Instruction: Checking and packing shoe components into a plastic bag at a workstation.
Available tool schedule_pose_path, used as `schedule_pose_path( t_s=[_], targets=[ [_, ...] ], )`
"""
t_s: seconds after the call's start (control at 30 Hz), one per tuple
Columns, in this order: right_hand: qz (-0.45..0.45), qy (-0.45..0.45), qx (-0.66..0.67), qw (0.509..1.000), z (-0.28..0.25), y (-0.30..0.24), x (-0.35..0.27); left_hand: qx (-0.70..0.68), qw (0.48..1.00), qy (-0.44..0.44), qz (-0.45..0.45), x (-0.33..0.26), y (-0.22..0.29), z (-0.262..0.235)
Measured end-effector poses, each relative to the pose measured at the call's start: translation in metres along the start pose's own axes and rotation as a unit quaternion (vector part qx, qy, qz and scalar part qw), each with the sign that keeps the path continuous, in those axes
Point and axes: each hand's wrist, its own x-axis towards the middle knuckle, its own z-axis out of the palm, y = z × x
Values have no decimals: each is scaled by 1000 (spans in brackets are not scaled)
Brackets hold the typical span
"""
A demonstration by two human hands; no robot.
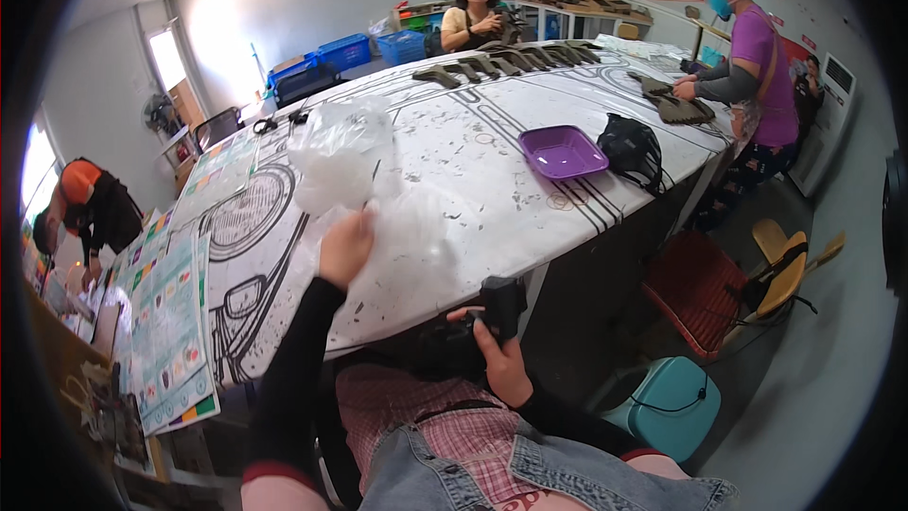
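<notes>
My left hand (345,246) reaches over the table edge and grips a thin dark stick (370,185) beside a clear plastic bag (336,156) that lies crumpled on the white printed table (473,142). Another sheet of clear plastic (416,227) lies just right of that hand. My right hand (501,360) is low at the table's front edge, closed around a black boxy object (501,308) held above my lap. Both forearms wear black sleeves.
A purple tray (561,151) and a black bag (632,149) sit at the right of the table. Dark cut pieces (511,61) line the far side. One person sits at the far end, another stands right, a third bends at left. Chairs and a teal stool (672,407) stand right.
</notes>
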Motion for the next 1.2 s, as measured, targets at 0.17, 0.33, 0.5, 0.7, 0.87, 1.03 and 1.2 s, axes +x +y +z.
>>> schedule_pose_path(
  t_s=[0.17,0.33,0.5,0.7,0.87,1.03,1.2],
  targets=[
    [55,-11,62,997,-9,-27,6,-183,981,64,-19,256,-7,25],
    [52,127,-23,990,-60,-20,14,-438,897,-42,-43,364,76,104],
    [56,117,-35,991,-69,-20,34,-210,969,16,128,404,72,168],
    [92,129,-16,987,-89,-3,53,-129,986,-47,94,405,122,232],
    [108,115,7,987,-93,1,57,-133,983,-30,126,427,107,232],
    [137,137,36,980,-96,4,56,-146,977,-18,155,424,105,236],
    [126,143,6,982,-106,0,54,-149,947,-263,109,416,132,237]
  ],
)
